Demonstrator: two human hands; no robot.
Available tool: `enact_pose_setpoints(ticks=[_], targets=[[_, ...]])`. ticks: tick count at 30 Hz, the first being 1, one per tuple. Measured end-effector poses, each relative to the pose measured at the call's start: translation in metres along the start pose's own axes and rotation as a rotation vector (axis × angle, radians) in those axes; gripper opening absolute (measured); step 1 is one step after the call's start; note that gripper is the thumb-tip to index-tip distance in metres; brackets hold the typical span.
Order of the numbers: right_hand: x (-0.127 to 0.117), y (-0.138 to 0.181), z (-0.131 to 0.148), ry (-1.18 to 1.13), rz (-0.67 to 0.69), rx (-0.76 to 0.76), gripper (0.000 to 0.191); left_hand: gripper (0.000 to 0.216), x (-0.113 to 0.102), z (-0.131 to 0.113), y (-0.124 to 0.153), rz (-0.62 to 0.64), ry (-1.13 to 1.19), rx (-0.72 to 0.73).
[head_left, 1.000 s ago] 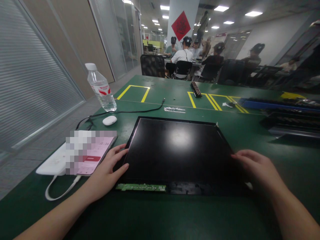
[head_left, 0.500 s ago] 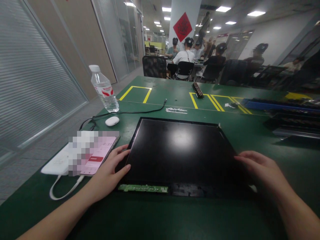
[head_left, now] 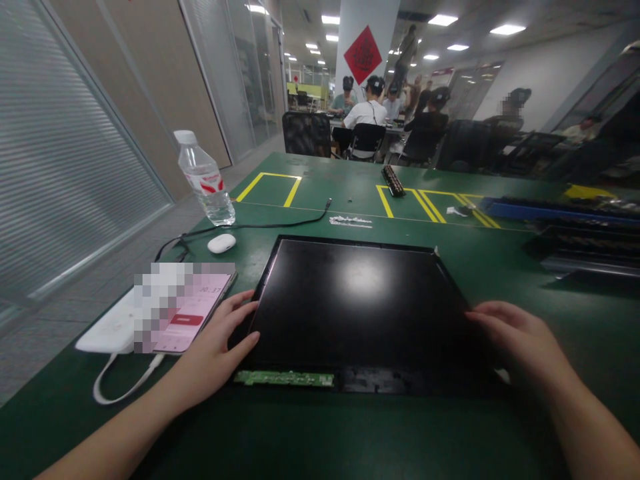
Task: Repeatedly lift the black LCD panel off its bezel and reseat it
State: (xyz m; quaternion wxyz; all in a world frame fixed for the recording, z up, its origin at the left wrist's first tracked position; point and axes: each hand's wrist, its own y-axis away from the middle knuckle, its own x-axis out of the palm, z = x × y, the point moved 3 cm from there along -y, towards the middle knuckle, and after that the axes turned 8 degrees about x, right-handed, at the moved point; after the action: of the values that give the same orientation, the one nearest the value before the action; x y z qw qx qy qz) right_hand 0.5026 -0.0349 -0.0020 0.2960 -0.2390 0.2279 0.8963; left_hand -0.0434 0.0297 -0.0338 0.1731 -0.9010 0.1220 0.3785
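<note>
A black LCD screen panel [head_left: 357, 307] lies face up on the green table, glossy with a bright reflection. A green circuit board strip [head_left: 285, 379] runs along its near edge at the left. My left hand [head_left: 225, 337] grips the panel's left edge, thumb and fingertips at the rim. At the opposite side my right hand [head_left: 517, 330] holds the right edge between fingers and thumb; its thumb is largely hidden. Beside my left hand lies a phone [head_left: 193, 320] with a lit pink screen, cabled to a white power bank [head_left: 107, 327].
A water bottle [head_left: 205, 180], a white earbud case [head_left: 221, 243] and a black cable [head_left: 270, 225] are at the left. Further back are white scraps [head_left: 350, 221] and a dark slotted strip [head_left: 393, 181]. Dark parts [head_left: 590, 247] lie at the right. Several people sit beyond the table.
The whole view has shifted very slightly. Both hands stay at the panel's edges, and the panel has not visibly moved on the table.
</note>
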Motion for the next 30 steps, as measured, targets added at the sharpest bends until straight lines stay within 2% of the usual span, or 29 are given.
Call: enact_pose_setpoints(ticks=[5, 9, 15, 23, 30], targets=[[-0.001, 0.003, 0.006, 0.165, -0.073, -0.066, 0.042, 0.062, -0.006, -0.008, -0.001, 0.051, -0.093, 0.059], [-0.002, 0.004, 0.008, 0.213, -0.075, -0.109, 0.043, 0.063, -0.016, -0.016, -0.003, 0.076, -0.186, 0.16], [-0.004, 0.005, 0.009, 0.24, -0.094, -0.063, 0.045, 0.062, -0.025, -0.024, -0.005, 0.153, -0.202, 0.268], [-0.002, 0.006, 0.007, 0.11, -0.057, 0.015, 0.045, 0.064, -0.033, -0.026, -0.006, 0.2, -0.189, 0.271], [-0.001, 0.006, 0.007, 0.064, -0.05, -0.013, 0.042, 0.048, -0.031, -0.03, -0.005, 0.227, -0.178, 0.347]])
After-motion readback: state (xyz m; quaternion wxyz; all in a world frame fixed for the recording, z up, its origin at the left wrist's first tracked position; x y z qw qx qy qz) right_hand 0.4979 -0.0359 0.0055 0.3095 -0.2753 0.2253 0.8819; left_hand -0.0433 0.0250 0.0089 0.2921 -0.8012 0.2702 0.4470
